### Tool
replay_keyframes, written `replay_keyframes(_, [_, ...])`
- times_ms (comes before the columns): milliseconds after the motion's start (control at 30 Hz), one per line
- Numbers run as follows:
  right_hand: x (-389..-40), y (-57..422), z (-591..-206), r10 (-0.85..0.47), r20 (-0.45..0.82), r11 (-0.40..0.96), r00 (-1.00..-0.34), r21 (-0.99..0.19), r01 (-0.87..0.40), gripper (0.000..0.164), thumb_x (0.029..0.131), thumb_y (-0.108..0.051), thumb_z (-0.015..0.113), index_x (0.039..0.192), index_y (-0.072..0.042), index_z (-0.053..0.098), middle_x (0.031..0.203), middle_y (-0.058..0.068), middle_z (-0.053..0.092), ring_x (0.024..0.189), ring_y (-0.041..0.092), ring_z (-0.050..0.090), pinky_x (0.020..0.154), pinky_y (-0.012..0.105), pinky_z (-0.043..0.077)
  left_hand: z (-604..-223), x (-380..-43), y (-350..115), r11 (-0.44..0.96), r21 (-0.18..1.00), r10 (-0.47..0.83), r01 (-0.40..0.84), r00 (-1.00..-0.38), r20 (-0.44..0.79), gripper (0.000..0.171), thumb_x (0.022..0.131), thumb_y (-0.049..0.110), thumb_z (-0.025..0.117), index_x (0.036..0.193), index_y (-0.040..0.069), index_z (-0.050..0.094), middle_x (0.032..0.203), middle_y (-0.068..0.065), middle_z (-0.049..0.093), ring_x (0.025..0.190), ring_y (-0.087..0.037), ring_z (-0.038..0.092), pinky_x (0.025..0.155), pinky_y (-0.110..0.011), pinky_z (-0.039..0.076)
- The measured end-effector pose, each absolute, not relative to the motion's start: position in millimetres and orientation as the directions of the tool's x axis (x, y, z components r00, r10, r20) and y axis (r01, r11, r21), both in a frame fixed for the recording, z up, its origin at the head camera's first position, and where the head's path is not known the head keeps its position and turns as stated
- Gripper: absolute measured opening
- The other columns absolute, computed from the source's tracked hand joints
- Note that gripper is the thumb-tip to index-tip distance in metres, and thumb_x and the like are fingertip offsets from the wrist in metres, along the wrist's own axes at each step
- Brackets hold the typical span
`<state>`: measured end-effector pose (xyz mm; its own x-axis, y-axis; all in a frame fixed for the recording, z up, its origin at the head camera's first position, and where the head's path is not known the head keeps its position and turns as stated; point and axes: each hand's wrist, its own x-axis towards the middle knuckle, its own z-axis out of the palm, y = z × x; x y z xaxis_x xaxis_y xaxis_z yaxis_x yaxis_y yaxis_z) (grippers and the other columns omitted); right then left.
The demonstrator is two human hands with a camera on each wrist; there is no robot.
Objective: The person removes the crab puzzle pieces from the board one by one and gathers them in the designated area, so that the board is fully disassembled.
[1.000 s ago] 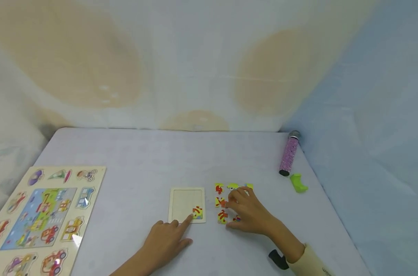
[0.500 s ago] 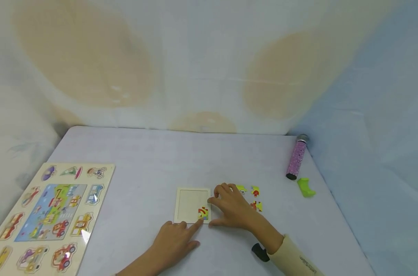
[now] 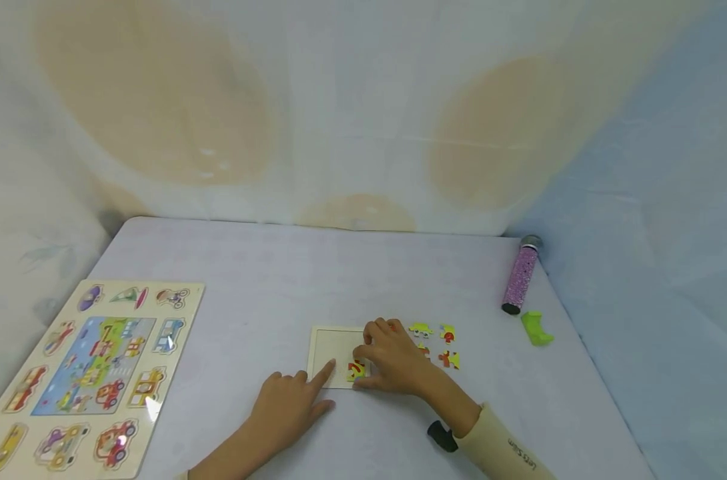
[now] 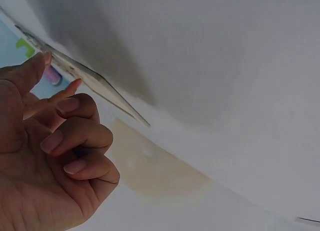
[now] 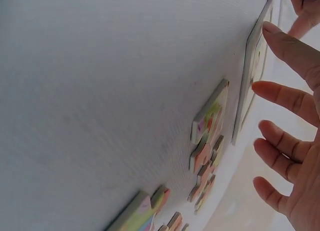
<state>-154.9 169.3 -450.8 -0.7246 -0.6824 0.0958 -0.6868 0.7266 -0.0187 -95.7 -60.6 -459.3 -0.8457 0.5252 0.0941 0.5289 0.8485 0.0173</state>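
A shallow wooden puzzle tray (image 3: 330, 353) lies on the white table, with a yellow and red jigsaw piece (image 3: 355, 371) in its near right corner. My left hand (image 3: 288, 403) reaches over the tray's near edge with its index finger straight; the left wrist view shows its other fingers bent and holding nothing. Over the right side of the tray is my right hand (image 3: 393, 360), thumb and index finger spread on either side of the corner piece. Those fingers look nearly straight in the right wrist view, and no lifted piece shows between them. Whether they touch the piece is unclear.
Several loose jigsaw pieces (image 3: 449, 360) lie right of the tray, some hidden by my right hand. A large picture puzzle board (image 3: 171, 360) lies at left. A glittery purple microphone (image 3: 521, 279) and a green boot-shaped piece (image 3: 537, 329) lie at right. Near my right wrist is a black object (image 3: 441, 437).
My right hand has moved left from the loose pieces to the tray. My left index finger has shifted left, off the corner piece. The camera view has turned slightly.
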Motion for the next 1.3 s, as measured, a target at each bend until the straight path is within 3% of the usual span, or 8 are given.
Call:
replay_keyframes(467, [-154.8,168.9,-443.2,-0.681,0.023,0.731,-0.732,-0.040,-0.681,0.027,0.081,-0.050,0.077,0.094,-0.027,0.077,0.096,-0.004,0.050,0.097,0.016,0.045,0.095,0.043,0.038,-464.2,-115.6,-73.9,0.902,0.051,0.425,0.429,-0.902,0.072,0.069,0.080,0.065,0.068,0.137,0.026,0.061,0.057,0.000,0.044,0.048,-0.013,0.035,0.053,-0.028,0.032])
replay_keyframes(667, [-155.1,169.1,-444.4,-0.684,0.019,0.728,-0.729,-0.042,-0.684,0.028,0.081,-0.050,0.077,0.095,-0.026,0.077,0.099,-0.004,0.052,0.098,0.016,0.047,0.095,0.041,0.039,-467.6,-128.3,-80.0,0.913,0.080,0.399,0.400,-0.916,0.031,0.080,0.078,0.071,0.065,0.142,0.024,0.056,0.055,0.000,0.040,0.049,-0.015,0.032,0.053,-0.030,0.031])
replay_keyframes(867, [-154.8,168.1,-447.3,-0.684,0.016,0.727,-0.730,-0.071,-0.683,0.029,0.081,-0.047,0.078,0.097,-0.022,0.076,0.104,-0.003,0.055,0.102,0.016,0.049,0.096,0.041,0.041,-467.4,-144.0,-84.1,0.913,0.139,0.393,0.384,-0.918,-0.048,0.096,0.072,0.077,0.066,0.149,0.023,0.047,0.055,0.000,0.042,0.051,-0.016,0.036,0.053,-0.033,0.035])
replay_keyframes(1100, [-155.6,168.4,-448.1,-0.693,0.035,0.715,-0.720,-0.098,-0.692,0.029,0.079,-0.045,0.078,0.095,-0.021,0.076,0.102,-0.003,0.054,0.100,0.014,0.049,0.099,0.040,0.042,-466.2,-153.3,-84.4,0.905,0.220,0.394,0.363,-0.911,-0.119,0.099,0.068,0.077,0.069,0.149,0.025,0.047,0.052,0.002,0.038,0.052,-0.011,0.025,0.049,-0.030,0.022])
replay_keyframes(1300, [-156.4,174.2,-446.0,-0.697,0.098,0.700,-0.710,-0.118,-0.704,0.028,0.077,-0.043,0.078,0.092,-0.020,0.075,0.101,-0.005,0.054,0.099,0.013,0.048,0.099,0.039,0.041,-464.2,-152.6,-84.9,0.908,0.205,0.392,0.365,-0.913,-0.112,0.099,0.067,0.077,0.070,0.148,0.024,0.049,0.052,0.003,0.037,0.052,-0.012,0.024,0.049,-0.030,0.021])
